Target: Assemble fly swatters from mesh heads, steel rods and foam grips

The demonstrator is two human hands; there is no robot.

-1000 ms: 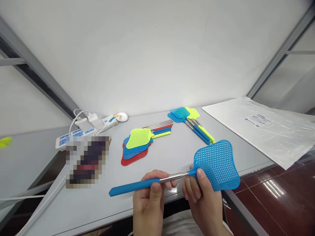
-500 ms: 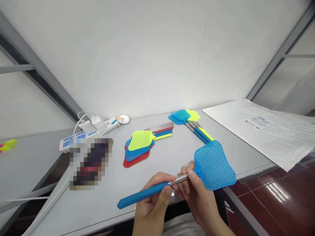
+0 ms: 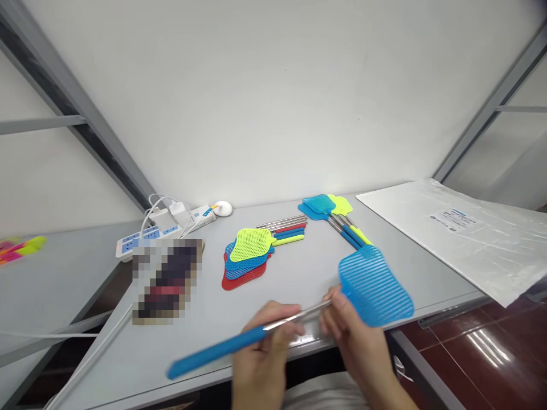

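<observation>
A blue fly swatter [image 3: 376, 287] with a telescopic metal shaft is held between both hands above the table's front edge. My right hand [image 3: 350, 322] pinches the shaft's end by the swatter head. My left hand [image 3: 271, 339] grips the metal tube near the blue handle, which points to the lower left and is blurred. Left of centre lies a fan of swatter heads, a yellow-green head [image 3: 252, 244] on top of blue and red [image 3: 243, 279] ones. Behind the held swatter is a pile of blue and yellow-green swatters [image 3: 318, 205], handles toward me.
Several metal rods [image 3: 284, 222] lie behind the fan. A white plastic mailer [image 3: 482, 239] covers the table's right side. On the left are a power strip [image 3: 128, 246] with plugs and cables, and a pixelated object [image 3: 171, 282]. Grey frame bars rise on both sides.
More of the metal shaft now shows between my hands. The blue handle has moved down and left, away from the head. The whole view has shifted slightly.
</observation>
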